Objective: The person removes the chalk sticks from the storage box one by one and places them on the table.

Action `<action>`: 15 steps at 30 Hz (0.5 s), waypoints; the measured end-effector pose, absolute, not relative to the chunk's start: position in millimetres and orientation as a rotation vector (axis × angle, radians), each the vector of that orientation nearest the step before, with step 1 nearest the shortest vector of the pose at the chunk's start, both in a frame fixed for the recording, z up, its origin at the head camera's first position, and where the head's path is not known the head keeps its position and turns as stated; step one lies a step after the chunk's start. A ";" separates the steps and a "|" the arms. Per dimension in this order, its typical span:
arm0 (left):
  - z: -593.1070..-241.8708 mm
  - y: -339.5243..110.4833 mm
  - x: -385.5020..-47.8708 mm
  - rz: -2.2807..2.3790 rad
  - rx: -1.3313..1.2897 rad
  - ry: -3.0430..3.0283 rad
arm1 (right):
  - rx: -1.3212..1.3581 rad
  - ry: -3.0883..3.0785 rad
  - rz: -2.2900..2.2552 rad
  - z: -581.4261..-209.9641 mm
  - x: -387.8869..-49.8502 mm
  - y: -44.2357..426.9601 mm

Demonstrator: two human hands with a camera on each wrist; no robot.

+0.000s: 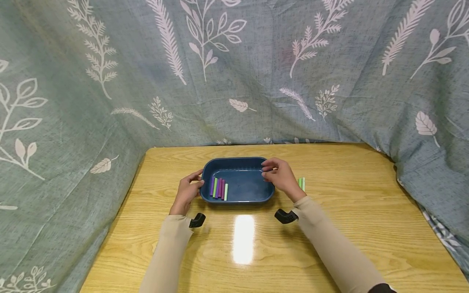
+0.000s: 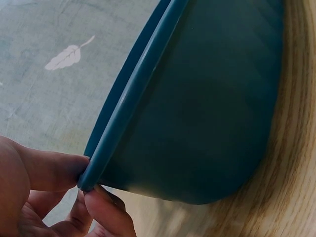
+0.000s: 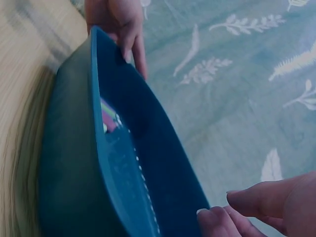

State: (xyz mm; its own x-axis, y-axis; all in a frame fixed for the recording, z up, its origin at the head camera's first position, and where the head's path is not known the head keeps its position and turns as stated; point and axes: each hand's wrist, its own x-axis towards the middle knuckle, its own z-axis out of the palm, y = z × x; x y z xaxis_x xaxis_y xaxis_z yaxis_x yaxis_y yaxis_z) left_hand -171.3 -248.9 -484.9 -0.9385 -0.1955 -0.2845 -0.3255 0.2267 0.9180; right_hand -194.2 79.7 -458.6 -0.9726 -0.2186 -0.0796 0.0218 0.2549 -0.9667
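A dark blue oval tray (image 1: 238, 164) stands on the table with several coloured sticks (image 1: 220, 189), purple, green, magenta and pale green, lying side by side at its left end. My left hand (image 1: 187, 191) pinches the left end; in the left wrist view the thumb and fingers of this hand (image 2: 54, 192) close on the rim (image 2: 118, 116). Over the right end is my right hand (image 1: 283, 177), its fingers bent loosely. The right wrist view shows this hand (image 3: 269, 205) beside the rim, thumb apart from it, no stick visible in the fingers.
Green and pale green sticks (image 1: 301, 183) lie on the wooden table (image 1: 348, 203) right of the tray, partly hidden by my right hand. A grey-green leaf-patterned cloth (image 1: 234, 81) hangs behind and at both sides. Black curved pieces (image 1: 286, 216) stick out at both wrists.
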 end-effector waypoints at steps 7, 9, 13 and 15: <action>-483.4 -247.9 -171.5 1.832 -0.505 2.359 | -0.235 2.325 -1.752 -457.3 -194.7 56.5; -483.1 -247.5 -171.3 1.840 -0.505 2.354 | -0.238 2.309 -1.748 -457.9 -195.1 49.3; -483.7 -247.5 -171.7 1.850 -0.509 2.354 | -0.243 2.274 -1.727 -459.2 -194.4 36.2; -484.1 -247.8 -172.1 1.850 -0.510 2.357 | -0.236 2.268 -1.707 -460.7 -193.7 29.9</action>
State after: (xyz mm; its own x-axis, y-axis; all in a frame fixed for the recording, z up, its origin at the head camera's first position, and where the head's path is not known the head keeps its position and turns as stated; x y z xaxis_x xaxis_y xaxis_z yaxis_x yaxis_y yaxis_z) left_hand -172.1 -247.8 -484.1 -0.9387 -0.1979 -0.2824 -0.3213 0.2047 0.9246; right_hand -193.7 29.9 -460.7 -0.9437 -0.3027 -0.1335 0.0445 0.2837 -0.9579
